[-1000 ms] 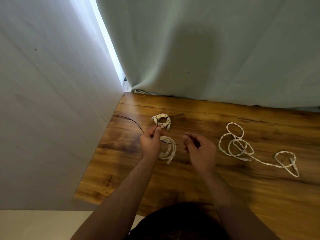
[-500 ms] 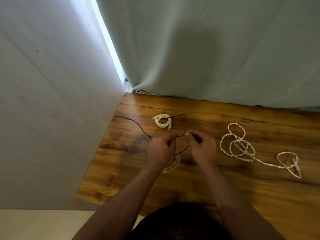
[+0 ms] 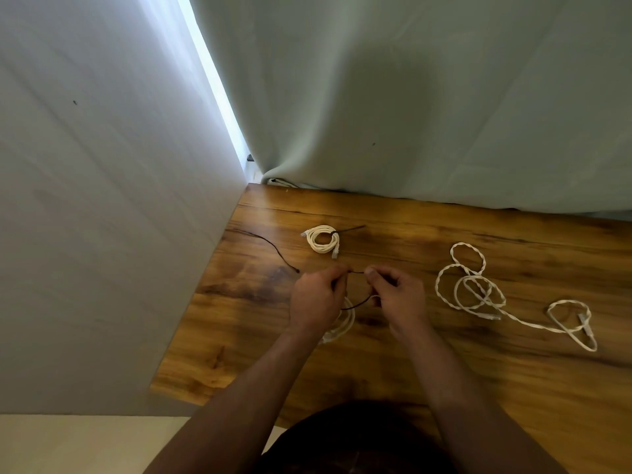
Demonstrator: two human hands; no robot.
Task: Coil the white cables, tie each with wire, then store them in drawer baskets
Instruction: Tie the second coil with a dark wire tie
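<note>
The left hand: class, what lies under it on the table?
Under the left hand part of a coiled white cable shows on the wooden table, with a dark wire across it running to the right hand. The rest of the coil is covered.

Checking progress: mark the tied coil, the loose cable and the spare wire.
tied coil (image 3: 321,238), head view, left side of its loop.
loose cable (image 3: 478,292), head view, overlapping loops.
spare wire (image 3: 270,243), head view, mid-length.

White cables (image 3: 470,289), black wire (image 3: 355,304), brown woodgrain table (image 3: 444,364)
</note>
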